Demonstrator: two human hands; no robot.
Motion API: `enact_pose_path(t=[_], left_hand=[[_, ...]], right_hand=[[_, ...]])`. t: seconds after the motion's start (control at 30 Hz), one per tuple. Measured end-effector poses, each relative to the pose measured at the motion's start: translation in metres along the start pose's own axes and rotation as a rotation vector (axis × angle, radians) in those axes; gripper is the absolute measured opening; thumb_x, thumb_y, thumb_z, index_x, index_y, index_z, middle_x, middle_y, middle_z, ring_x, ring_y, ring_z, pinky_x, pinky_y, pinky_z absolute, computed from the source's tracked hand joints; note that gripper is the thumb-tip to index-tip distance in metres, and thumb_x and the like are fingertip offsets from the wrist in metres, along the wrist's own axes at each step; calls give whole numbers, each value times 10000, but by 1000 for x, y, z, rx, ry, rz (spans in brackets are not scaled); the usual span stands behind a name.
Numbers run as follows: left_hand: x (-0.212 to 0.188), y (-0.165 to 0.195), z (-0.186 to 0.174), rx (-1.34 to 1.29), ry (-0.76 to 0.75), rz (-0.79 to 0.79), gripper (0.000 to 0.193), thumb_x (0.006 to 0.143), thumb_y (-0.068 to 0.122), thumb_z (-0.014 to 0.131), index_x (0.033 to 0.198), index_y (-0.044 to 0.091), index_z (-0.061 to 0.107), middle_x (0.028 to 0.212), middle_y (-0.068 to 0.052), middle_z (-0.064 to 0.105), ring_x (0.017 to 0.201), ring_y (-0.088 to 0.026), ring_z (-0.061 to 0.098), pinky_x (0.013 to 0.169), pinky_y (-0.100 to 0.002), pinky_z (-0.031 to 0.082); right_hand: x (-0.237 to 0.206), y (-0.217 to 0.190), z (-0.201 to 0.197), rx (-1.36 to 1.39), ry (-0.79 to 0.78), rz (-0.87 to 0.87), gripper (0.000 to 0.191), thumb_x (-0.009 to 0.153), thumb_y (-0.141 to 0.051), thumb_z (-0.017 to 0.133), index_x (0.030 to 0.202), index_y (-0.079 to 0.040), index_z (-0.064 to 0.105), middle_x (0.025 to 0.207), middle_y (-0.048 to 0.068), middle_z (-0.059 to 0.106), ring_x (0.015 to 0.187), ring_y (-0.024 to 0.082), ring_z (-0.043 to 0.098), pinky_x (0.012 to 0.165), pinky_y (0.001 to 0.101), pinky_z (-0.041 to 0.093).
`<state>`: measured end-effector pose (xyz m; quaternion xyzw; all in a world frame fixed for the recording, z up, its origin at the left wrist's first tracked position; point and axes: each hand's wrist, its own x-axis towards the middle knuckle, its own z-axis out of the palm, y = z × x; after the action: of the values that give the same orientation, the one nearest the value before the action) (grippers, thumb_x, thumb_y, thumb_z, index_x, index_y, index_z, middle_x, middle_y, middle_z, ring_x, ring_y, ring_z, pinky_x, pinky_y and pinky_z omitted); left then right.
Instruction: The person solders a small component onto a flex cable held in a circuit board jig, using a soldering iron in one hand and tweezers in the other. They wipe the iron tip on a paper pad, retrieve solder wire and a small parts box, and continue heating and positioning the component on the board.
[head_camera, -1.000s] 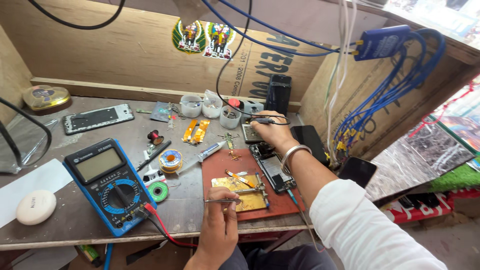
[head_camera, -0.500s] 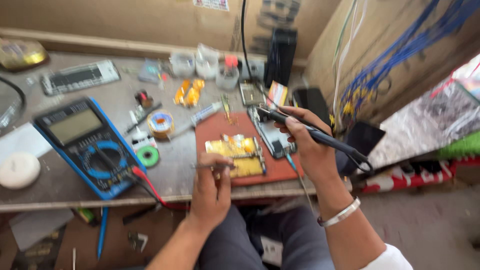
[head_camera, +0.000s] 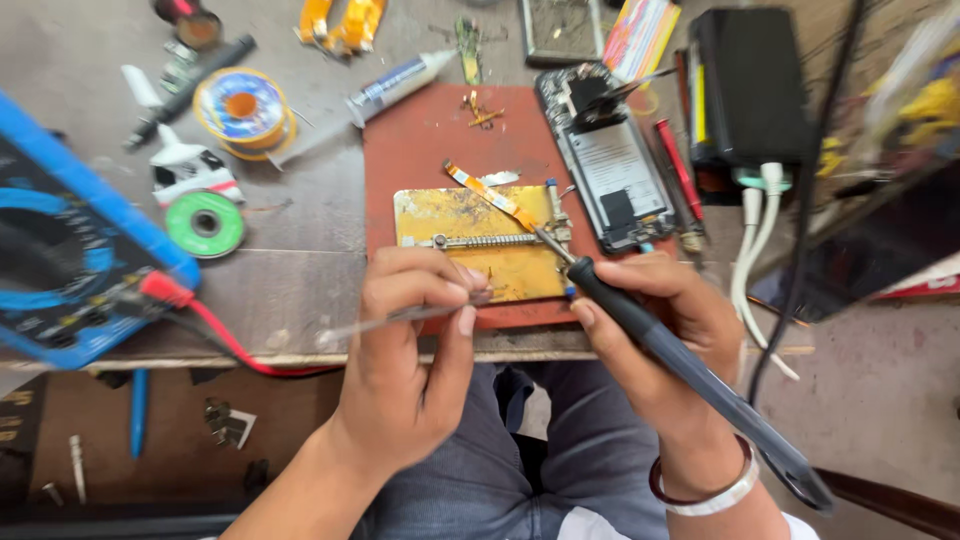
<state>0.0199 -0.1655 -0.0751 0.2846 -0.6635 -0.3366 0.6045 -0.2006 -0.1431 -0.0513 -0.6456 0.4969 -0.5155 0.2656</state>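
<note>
Orange flex strip (head_camera: 490, 195) lies across yellow holder plate (head_camera: 470, 245) on red mat (head_camera: 430, 150), clamped steady for tip work. Right hand (head_camera: 650, 330) closed around soldering iron (head_camera: 680, 360), tip at strip. Left hand (head_camera: 405, 350) pinches tweezers (head_camera: 400, 318) alongside. Opened phone (head_camera: 615, 160) beside mat.

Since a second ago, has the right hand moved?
Yes. The right hand left the table's far side and now holds the soldering iron at the yellow holder on the red mat.
</note>
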Motion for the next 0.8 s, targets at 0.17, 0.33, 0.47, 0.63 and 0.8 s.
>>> enact_pose_path(t=[0.17, 0.33, 0.47, 0.63, 0.8], left_hand=[[-3, -1, -8, 92, -43, 3, 289, 1010, -63, 587, 1212, 60, 420, 1172, -143, 539, 1058, -240, 669, 966, -326, 598], [-4, -12, 3, 32, 46, 29, 285, 965, -47, 632, 1138, 77, 442, 1078, -131, 547, 988, -235, 679, 941, -364, 628], [-9, -12, 11, 9, 124, -48, 287, 925, 1, 714, 1085, 96, 496, 1054, -111, 576, 976, -224, 709, 875, -337, 655], [-16, 2, 6, -19, 83, -201, 260, 890, 144, 740, 1072, 98, 560, 1087, -89, 612, 1024, -233, 747, 916, -365, 585], [-13, 3, 1, -13, 17, -219, 257, 872, 142, 745, 1062, 87, 581, 1064, -88, 611, 1059, -251, 749, 971, -402, 584]], right_hand=[[-2, 15, 2, 3, 4, -88, 291, 928, 43, 741, 1187, 10, 613, 1013, 144, 708, 904, 203, 713, 839, 279, 571], [-8, 13, -5, -39, -30, -10, 319, 889, 27, 744, 1168, -12, 594, 957, 134, 713, 872, 216, 725, 852, 348, 607], [-9, 20, -15, -100, -126, -5, 360, 882, 2, 761, 1173, -71, 562, 951, 80, 720, 861, 203, 719, 903, 427, 624], [-1, 28, -27, -116, -294, -56, 444, 866, -80, 780, 1226, -113, 522, 982, 59, 715, 916, 202, 752, 894, 431, 617], [0, 31, -32, -174, -353, -55, 494, 820, -104, 802, 1213, -118, 503, 948, 49, 716, 917, 207, 699, 919, 441, 610]])
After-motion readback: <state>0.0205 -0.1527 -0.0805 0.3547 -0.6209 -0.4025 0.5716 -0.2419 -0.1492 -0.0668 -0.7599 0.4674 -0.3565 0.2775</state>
